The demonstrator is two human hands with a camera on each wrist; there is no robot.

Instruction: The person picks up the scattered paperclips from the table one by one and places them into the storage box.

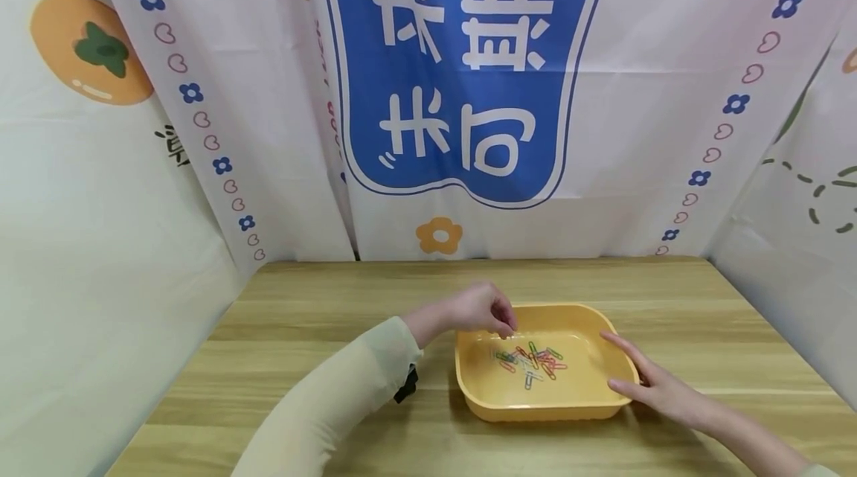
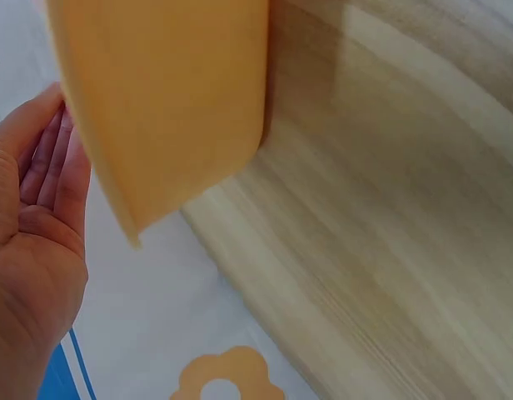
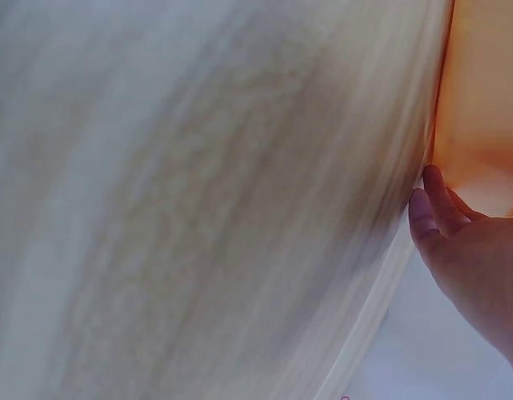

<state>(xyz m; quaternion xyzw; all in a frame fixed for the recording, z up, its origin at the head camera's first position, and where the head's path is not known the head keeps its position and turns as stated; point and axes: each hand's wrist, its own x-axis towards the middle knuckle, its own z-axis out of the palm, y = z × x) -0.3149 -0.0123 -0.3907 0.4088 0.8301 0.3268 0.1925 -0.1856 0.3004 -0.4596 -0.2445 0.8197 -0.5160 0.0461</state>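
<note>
A yellow tray (image 1: 549,412) stands on the wooden table, with several coloured paper clips (image 1: 529,362) lying loose on its floor. Over its back left corner, my left hand (image 1: 480,309) is bent down, thumb and forefinger meeting in a pinch. What they pinch looks like a paper clip, mostly covered by the fingertips. My right hand (image 1: 656,388) holds the tray's right end: thumb and forefinger reach over the rim, other fingers lie against the outer wall. In the left wrist view, the tray's wall (image 2: 165,100) hides the left fingertips.
Beneath the left forearm, a small black object (image 1: 406,385) shows by the sleeve. Printed cloth (image 1: 643,127) hangs behind the table (image 1: 321,313) and along both sides. The tray's raised rim surrounds the clips.
</note>
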